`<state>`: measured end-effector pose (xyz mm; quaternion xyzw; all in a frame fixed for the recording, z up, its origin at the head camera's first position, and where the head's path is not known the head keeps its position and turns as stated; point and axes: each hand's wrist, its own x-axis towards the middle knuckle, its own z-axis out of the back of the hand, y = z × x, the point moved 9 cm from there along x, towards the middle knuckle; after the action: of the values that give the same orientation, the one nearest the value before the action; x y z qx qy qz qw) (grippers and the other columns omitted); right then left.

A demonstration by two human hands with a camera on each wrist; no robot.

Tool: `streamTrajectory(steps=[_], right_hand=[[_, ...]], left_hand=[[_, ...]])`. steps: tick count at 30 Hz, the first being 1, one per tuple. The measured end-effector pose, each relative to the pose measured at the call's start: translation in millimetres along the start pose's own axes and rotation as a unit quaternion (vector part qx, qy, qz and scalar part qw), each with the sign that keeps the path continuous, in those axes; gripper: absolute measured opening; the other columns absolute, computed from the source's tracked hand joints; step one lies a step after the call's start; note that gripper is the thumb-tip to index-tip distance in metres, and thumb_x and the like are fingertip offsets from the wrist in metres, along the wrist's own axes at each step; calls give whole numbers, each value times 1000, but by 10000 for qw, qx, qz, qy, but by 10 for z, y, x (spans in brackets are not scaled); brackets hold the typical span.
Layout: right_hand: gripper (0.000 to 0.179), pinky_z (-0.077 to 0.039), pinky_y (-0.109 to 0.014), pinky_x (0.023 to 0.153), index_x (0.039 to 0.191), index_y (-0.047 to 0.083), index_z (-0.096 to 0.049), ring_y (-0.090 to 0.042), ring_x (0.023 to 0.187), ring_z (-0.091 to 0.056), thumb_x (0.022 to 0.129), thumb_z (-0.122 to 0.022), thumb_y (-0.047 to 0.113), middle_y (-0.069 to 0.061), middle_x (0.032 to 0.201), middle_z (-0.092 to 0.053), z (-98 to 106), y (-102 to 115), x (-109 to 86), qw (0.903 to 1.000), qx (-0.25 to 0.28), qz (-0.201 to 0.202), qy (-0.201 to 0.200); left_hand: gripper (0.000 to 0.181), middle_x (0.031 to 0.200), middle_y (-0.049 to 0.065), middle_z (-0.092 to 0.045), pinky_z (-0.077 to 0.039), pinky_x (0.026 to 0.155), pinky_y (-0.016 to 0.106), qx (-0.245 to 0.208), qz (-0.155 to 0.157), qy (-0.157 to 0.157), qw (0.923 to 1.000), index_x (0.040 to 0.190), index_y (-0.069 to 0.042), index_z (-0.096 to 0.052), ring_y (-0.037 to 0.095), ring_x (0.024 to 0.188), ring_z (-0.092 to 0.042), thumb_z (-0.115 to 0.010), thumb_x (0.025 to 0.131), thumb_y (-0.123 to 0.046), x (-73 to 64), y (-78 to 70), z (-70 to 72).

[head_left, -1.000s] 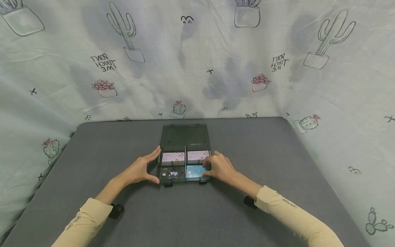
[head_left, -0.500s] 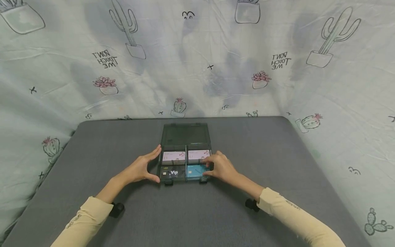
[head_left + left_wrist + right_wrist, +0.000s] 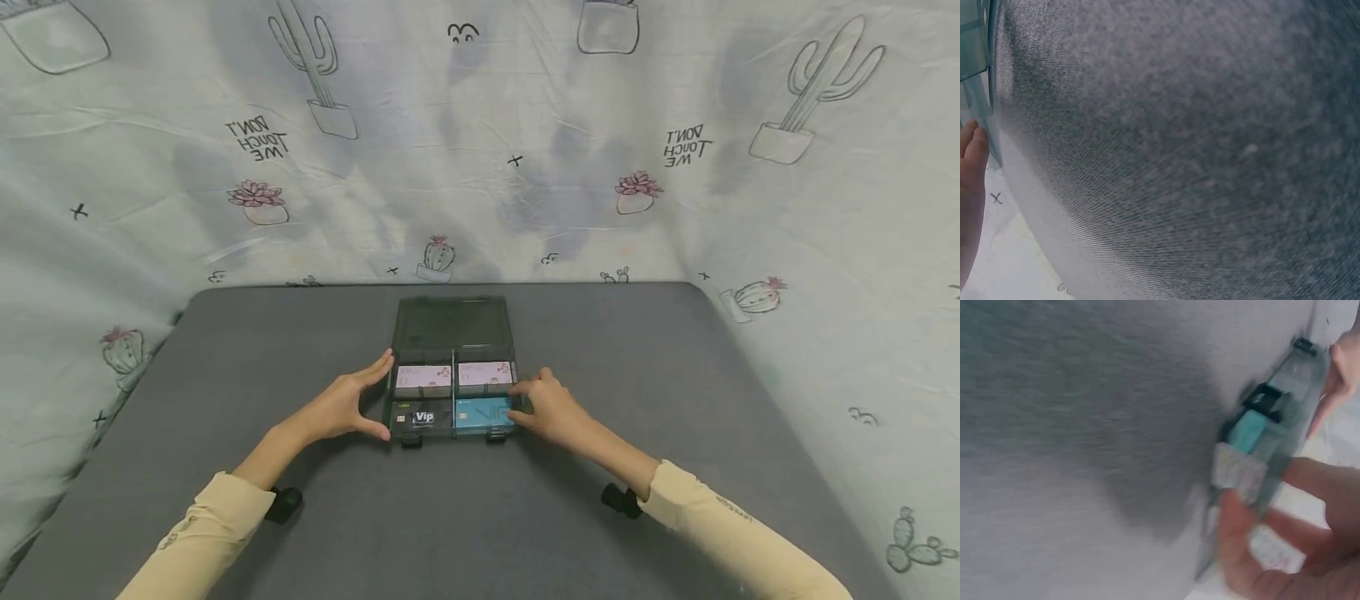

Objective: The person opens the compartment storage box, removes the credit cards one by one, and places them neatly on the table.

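Note:
A dark translucent plastic box (image 3: 453,327) lies with its lid raised, divided into compartments. Two pink cards (image 3: 423,377) fill the back pair. The front left one holds a black "Vip" card (image 3: 424,419), the front right one a blue VIP card (image 3: 482,414). My left hand (image 3: 336,408) rests against the box's left side, thumb and fingers spread wide. At the right edge my right hand (image 3: 553,410) has thumb and fingertips apart, beside the blue card. In the right wrist view its fingers are blurred near the box side; whether they touch is unclear.
The box lies on a grey cloth-covered table (image 3: 450,517). Behind and at both sides hangs a pale curtain (image 3: 480,125) printed with cacti. A dark wrist device (image 3: 283,505) sits under the left wrist, another (image 3: 621,500) under the right.
My right hand has drawn back to the right off the blue card, which now shows more fully and lies flat. The left hand stays in place at the box.

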<state>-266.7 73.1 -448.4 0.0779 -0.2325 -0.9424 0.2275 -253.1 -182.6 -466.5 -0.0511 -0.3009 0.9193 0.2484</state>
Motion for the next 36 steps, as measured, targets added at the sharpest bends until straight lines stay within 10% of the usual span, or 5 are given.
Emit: streamTrajectory(steps=[5,13,18,25,36], right_hand=[[43,-38,-23,41,125,-2,-62,-14,48,-39,91,-68,24,-29,118,-39,-86,49,33,9957,-80,-595,704],[34,-40,-35,65,104,-6,-67,-25,87,-36,90,-69,25,-14,96,-41,-100,128,105,9878,-615,-715,1242],[30,-34,-31,64,89,-2,-64,-28,93,-29,86,-73,26,-13,94,-32,-88,133,130,9915,-536,-639,998],[29,-43,-44,72,79,-1,-65,-42,124,-27,79,-78,25,-31,142,-26,10,160,77,9968,-732,-300,102],[25,-40,-29,63,76,-3,-71,-32,98,-35,72,-84,18,-23,113,-41,49,173,80,9961,-504,258,-677]], left_hand=[[118,157,21,-14,-37,106,56,-36,39,37,10000,149,6,-21,41,138,-26,-87,62,-40,-14,2,30],[118,157,21,-14,-37,106,56,-77,72,46,9999,149,6,-21,41,138,-26,-86,62,-41,-9,4,27],[119,157,19,-15,-38,105,56,-68,138,-17,9999,150,4,-21,40,138,-27,-87,61,-40,-13,16,41],[119,157,20,-14,-37,106,56,-91,94,6,9999,150,4,-21,40,137,-27,-86,62,-42,12,-19,25],[118,157,19,-13,-37,106,56,-117,178,9,9998,150,4,-20,40,138,-26,-86,62,-40,34,-15,37]])
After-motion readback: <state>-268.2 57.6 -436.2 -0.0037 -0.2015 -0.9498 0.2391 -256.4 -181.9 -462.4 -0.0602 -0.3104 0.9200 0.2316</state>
